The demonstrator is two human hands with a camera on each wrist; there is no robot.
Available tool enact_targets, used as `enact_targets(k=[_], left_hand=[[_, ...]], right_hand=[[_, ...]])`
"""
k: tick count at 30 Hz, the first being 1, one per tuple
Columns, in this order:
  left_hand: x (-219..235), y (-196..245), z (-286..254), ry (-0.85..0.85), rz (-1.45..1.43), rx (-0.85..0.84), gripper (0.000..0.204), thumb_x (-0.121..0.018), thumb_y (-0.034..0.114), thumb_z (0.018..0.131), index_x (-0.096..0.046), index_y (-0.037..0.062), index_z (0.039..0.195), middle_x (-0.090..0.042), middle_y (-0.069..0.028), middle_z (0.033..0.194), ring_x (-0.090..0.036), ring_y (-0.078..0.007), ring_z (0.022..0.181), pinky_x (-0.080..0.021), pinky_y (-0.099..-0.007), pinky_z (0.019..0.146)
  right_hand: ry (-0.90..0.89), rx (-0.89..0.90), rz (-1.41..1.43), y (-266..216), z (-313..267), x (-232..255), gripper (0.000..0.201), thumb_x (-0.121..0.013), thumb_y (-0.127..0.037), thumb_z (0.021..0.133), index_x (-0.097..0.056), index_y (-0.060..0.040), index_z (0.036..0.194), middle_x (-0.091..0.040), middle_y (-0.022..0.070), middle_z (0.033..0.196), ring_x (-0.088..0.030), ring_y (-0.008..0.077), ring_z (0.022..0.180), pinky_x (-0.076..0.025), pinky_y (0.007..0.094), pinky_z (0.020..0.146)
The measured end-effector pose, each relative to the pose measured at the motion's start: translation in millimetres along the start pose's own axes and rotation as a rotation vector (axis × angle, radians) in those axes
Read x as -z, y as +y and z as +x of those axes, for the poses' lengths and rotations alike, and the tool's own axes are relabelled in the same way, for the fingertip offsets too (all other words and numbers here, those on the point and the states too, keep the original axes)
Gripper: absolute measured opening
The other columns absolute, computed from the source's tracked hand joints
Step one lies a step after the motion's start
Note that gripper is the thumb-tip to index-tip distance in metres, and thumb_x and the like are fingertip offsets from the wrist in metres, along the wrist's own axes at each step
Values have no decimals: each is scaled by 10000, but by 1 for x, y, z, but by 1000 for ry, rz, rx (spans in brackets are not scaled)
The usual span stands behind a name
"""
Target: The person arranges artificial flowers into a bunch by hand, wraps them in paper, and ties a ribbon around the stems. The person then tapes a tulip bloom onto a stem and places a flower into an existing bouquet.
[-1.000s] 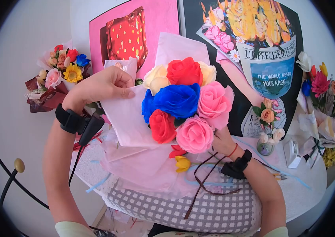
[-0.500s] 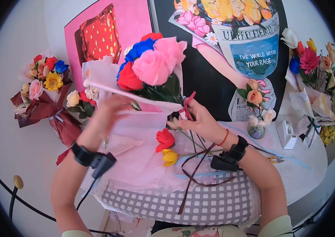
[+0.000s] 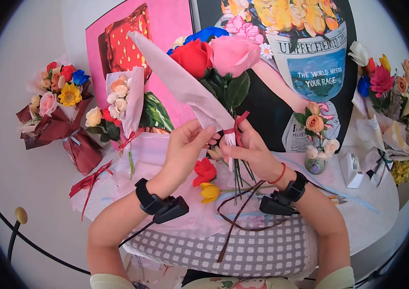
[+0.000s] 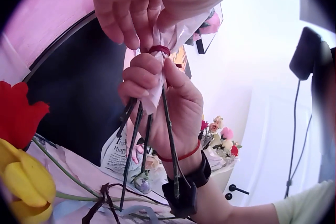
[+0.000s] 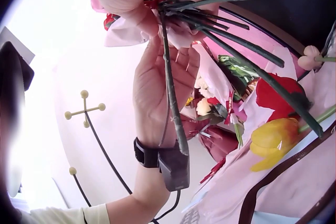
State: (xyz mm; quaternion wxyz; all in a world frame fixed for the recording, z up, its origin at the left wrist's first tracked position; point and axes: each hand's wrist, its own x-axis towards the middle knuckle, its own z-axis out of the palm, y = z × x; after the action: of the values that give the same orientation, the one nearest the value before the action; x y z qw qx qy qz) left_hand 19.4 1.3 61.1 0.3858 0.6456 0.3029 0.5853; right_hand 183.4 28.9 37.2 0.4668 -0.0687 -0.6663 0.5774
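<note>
A bouquet of red, blue and pink roses [image 3: 234,55] stands upright, pale pink paper [image 3: 180,79] along its left side. The right hand [image 3: 251,149] grips the stems just below a dark red ribbon [image 3: 236,126]; green stem ends [image 4: 137,150] hang beneath the fist. With thumb and fingers the left hand [image 3: 185,144] pinches the gathered paper beside the ribbon. In the left wrist view the left hand [image 4: 157,3] is above the right hand [image 4: 168,98]. The right wrist view shows the left hand [image 5: 165,90] behind the stems.
Red [image 3: 205,172] and yellow [image 3: 210,192] flowers and brown ribbon [image 3: 236,221] lie on the table. A small wrapped bouquet [image 3: 130,106] and a maroon-wrapped one [image 3: 65,125] stand left. Right are a vase [image 3: 316,164], a tape dispenser [image 3: 351,172] and more flowers [image 3: 382,86].
The bouquet has turned more upright and moved closer to the middle. The left hand has left the paper's outer edge and come right, to the gathered part beside the right hand.
</note>
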Motion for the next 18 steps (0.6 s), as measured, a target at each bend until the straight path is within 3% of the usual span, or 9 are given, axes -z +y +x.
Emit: enact_targets(k=[4,6,10,14,18], left_hand=[[2,-11,2,-6,94,-63,158,-554,135,846,-599,-17,851,-616,-53,718,-544,-71,641,-426,-207,589],[2,-11,0,11,427,-131,166,-552,114,834,-578,-37,770,-611,-79,695,-552,-81,622,-427,-226,546],[-4,-12,-2,67,394,-186,146,-525,86,828,-559,-37,759,-579,-70,662,-548,-93,602,-431,-233,541],[-7,-8,-10,-42,161,-131,195,-500,84,843,-508,-13,1012,-568,-74,833,-548,-113,698,-437,-238,608],[-12,-7,-13,6,53,-189,254,-480,75,854,-457,-1,1096,-561,-84,902,-548,-120,733,-442,-241,633]], right_hand=[[-6,28,-53,1,-3,-8,504,-555,-73,822,-257,-31,1226,-483,59,983,-480,94,865,-426,246,725],[37,66,-270,10,-3,-5,487,-539,-81,833,-264,-16,1230,-474,61,989,-452,90,893,-407,244,759],[91,185,-440,10,-3,-12,612,-523,-69,825,-165,17,1314,-476,98,1021,-470,129,852,-396,254,779],[170,279,-556,15,-3,-12,701,-536,-58,805,-94,11,1344,-485,126,1028,-497,164,825,-398,270,787],[215,277,-591,19,-4,-11,721,-548,-52,790,-96,10,1348,-516,148,984,-529,190,801,-411,287,771]])
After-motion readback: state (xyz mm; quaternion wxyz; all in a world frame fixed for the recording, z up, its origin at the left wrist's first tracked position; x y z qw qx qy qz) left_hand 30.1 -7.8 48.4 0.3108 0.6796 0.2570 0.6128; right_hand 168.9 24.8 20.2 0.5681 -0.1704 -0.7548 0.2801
